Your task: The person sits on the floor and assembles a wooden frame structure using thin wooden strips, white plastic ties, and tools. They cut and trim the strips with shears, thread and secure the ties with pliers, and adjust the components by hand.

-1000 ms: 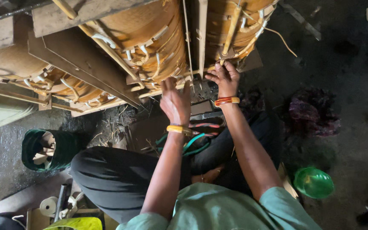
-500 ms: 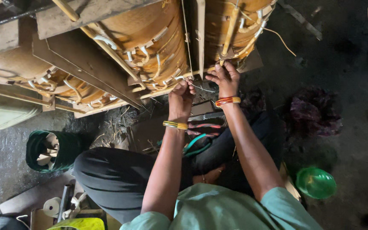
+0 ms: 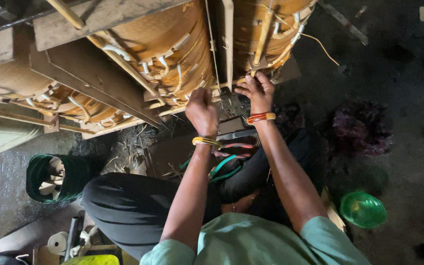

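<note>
A large tan wound coil assembly (image 3: 172,54) with pale tubing, wooden strips and brown boards fills the top of the view. My left hand (image 3: 201,110) is clenched just under the coil's lower edge, a yellow bangle on its wrist; what it grips is hidden. My right hand (image 3: 255,91) reaches up to the neighbouring coil (image 3: 271,29), fingers pinching a thin pale strip at its base, with orange bangles on that wrist. I sit cross-legged in dark trousers (image 3: 128,206) and a green shirt.
Pliers with teal and red handles (image 3: 226,164) lie in my lap. A green bucket (image 3: 50,176) of wood pieces stands at the left, a green bowl (image 3: 362,209) at the right. A tape roll (image 3: 57,242) and tools lie lower left. The dark floor holds scraps.
My left hand has risen from below the coils to their lower edge and clenched. My right hand has stayed at the right coil's base.
</note>
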A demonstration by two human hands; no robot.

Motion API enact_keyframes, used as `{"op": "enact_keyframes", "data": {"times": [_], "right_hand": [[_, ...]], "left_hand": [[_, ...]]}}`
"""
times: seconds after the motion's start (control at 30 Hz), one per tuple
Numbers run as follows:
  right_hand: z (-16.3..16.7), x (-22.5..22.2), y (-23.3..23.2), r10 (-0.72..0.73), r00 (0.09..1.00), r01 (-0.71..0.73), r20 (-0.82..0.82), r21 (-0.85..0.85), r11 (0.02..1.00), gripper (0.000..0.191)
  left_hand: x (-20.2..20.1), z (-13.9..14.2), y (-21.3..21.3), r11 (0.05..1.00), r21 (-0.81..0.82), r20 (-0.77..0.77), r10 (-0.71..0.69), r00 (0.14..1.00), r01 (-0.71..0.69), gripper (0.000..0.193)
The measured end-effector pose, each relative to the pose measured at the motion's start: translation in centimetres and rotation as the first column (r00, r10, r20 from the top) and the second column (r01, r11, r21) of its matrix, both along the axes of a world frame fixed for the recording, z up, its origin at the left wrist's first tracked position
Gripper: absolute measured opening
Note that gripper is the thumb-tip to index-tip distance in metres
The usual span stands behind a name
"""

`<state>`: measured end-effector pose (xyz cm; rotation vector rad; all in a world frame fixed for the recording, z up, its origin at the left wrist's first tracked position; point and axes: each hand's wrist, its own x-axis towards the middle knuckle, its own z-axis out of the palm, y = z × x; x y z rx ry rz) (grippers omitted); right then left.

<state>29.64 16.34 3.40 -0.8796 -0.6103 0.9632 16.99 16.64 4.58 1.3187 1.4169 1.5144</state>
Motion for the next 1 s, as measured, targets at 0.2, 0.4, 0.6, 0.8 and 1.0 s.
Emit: {"op": "enact_keyframes", "data": {"times": [0.2, 0.4, 0.6, 0.8, 1.0], "right_hand": [[-0.1, 0.2, 0.1, -0.002, 1.000, 0.002, -0.002, 0.013, 1.000, 0.010], [-0.4, 0.2, 0.1, 0.012, 1.000, -0.012, -0.024, 0.012, 1.000, 0.010], [-0.5, 0.2, 0.0, -0.001, 1.000, 0.001, 0.015, -0.019, 1.000, 0.010], [-0.6, 0.2, 0.0, -0.003, 1.000, 0.003, 0.007, -0.004, 1.000, 0.009], [-0.4, 0.1, 0.0, 0.008, 1.000, -0.008, -0.010, 0.009, 1.000, 0.009]], "left_hand": [[0.6, -1.4, 0.6, 0.848, -0.283, 0.901, 0.074, 0.428, 0.449, 0.022], [-1.7, -0.5, -1.3, 0.895, -0.375, 0.090, -0.226, 0.970, 0.243, 0.031], [-0.9, 1.4, -1.9, 0.992, 0.096, -0.696, 0.127, 0.707, -0.083, 0.025], [-0.3, -0.6, -0.9, 0.996, 0.053, -0.463, 0.091, 0.882, -0.075, 0.009], [-1.4, -1.5, 0.1, 0.896, -0.239, 0.630, -0.150, 0.762, 0.374, 0.007]]}}
